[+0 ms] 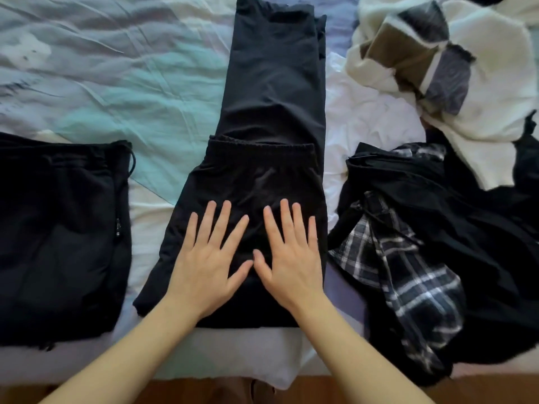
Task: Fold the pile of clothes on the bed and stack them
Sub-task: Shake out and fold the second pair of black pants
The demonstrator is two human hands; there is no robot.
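Fingers on both hands straight and spread, holding nothing. I have my left hand (208, 262) and right hand (287, 258) pressed flat, thumbs nearly touching, on the black trousers (271, 112). Trousers lie lengthwise mid-bed, waistband end folded back over the legs. Left of them, apart: folded black garment (61, 237) with drawcord. Right: unfolded pile, plaid shirt (408, 287) over black cloth, cream sweater (481, 106) beyond. Rumpled bedsheet (116, 83) underneath.

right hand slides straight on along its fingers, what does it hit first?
The right hand lies flat on the black trousers; sliding ahead, it likely meets their elastic waistband edge first, then more trouser fabric.
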